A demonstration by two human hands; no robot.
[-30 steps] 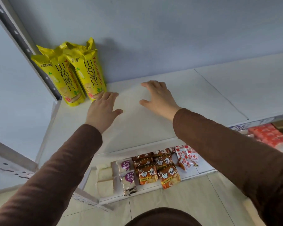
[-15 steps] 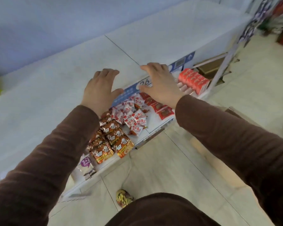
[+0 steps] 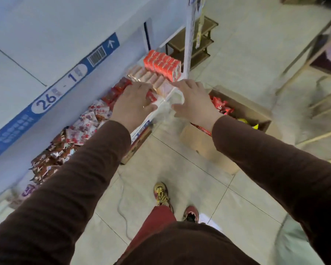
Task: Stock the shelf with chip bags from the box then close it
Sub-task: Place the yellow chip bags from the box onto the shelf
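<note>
An open cardboard box (image 3: 208,144) stands on the floor to the right of the shelf unit. Red chip bags (image 3: 221,106) and a bit of yellow bag (image 3: 244,121) show inside it. My left hand (image 3: 133,104) hangs open, palm down, over the lower shelf's front edge. My right hand (image 3: 194,103) is open too, fingers spread, in the air just left of the box's near corner. Neither hand holds anything. The white upper shelf (image 3: 46,41) with a blue label strip fills the top left; the yellow bags standing on it are out of view.
The lower shelf (image 3: 141,127) holds several small red and brown snack packs and orange-red cartons (image 3: 162,66). A brown step stool (image 3: 197,41) stands behind the shelf post. My feet are on the tiled floor (image 3: 199,184). A wooden frame (image 3: 304,60) is at the right.
The view has swung right and down, away from the yellow bags on the upper shelf toward the floor. Both hands have left the shelf top, and the box has come into sight.
</note>
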